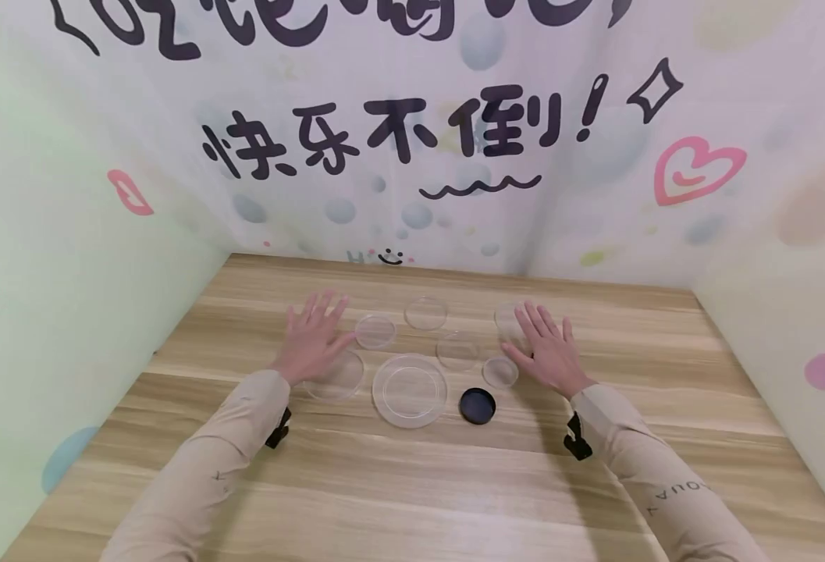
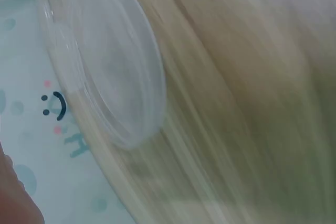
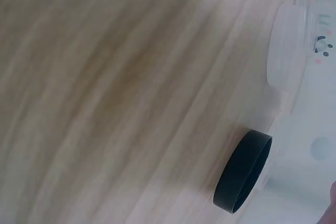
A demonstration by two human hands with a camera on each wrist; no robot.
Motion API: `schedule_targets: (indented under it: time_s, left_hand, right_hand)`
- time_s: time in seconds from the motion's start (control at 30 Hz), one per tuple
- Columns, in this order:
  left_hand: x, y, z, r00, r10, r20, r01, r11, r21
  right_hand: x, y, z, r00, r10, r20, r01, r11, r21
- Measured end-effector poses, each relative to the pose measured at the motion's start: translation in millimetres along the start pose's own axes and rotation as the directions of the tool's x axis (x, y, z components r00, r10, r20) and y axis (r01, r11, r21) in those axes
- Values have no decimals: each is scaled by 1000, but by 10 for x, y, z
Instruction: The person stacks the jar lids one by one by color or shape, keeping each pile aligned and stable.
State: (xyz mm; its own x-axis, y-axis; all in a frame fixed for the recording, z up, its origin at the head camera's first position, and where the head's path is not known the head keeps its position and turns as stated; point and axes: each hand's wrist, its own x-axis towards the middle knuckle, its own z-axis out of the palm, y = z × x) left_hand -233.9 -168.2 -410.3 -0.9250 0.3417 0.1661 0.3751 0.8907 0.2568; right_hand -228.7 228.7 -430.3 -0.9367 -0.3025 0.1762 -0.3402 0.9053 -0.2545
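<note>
Several round, clear plastic lids lie on the wooden table in the head view, among them a large ringed lid (image 1: 410, 392) in the middle. My left hand (image 1: 312, 342), fingers straight and spread, is over part of a clear lid (image 1: 338, 378). Likewise spread, my right hand (image 1: 544, 351) partly covers another clear lid (image 1: 509, 318); a small clear lid (image 1: 500, 372) is beside its thumb. Whether either hand touches a lid, I cannot tell. A black round lid (image 1: 478, 406) lies left of the right wrist. The right wrist view shows a black rim (image 3: 242, 171); the left, a clear lid (image 2: 121, 61).
More clear lids (image 1: 375, 332) lie between the hands. A printed cloth wall (image 1: 384, 211) rises at the table's back edge, with pale walls at the left and right. The wood-grain table (image 1: 398, 499) extends toward me.
</note>
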Motion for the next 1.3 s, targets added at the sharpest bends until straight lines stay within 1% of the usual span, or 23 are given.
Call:
schedule_targets:
  time_s: [0.27, 0.37, 0.53, 0.63, 0.7, 0.93, 1.1, 1.23, 1.3]
  left_hand:
    - [-163, -182, -108, 999, 51, -20, -51, 999, -13]
    - [-208, -259, -109, 997, 73, -39, -74, 997, -13]
    - [-270, -355, -92, 992, 96, -82, -97, 995, -12]
    - [-292, -369, -100, 991, 87, -105, -92, 995, -46]
    - [-299, -363, -117, 989, 85, -121, -92, 994, -58]
    - [-323, -352, -151, 976, 109, -189, -123, 990, -64]
    - [-345, -337, -169, 965, 135, -224, -154, 986, -70]
    - [-373, -334, -205, 954, 141, -266, -173, 980, -102]
    - [-395, -328, -217, 955, 124, -271, -166, 977, -137]
  right_hand:
    - [33, -98, -10, 995, -95, -15, 95, 995, 14]
    - [51, -154, -15, 992, -129, -17, 129, 991, 30]
    - [118, -250, 22, 977, -210, -44, 214, 971, 103]
    - [179, -325, 64, 968, -246, -55, 251, 961, 120]
    - [228, -384, 95, 966, -253, -49, 258, 958, 123]
    - [362, -718, 99, 966, -260, 11, 255, 954, 157]
    - [441, -915, 159, 957, -288, 42, 279, 947, 159]
    - [497, -1058, 206, 946, -318, 59, 307, 939, 153]
    - [519, -1127, 217, 945, -318, 80, 305, 941, 149]
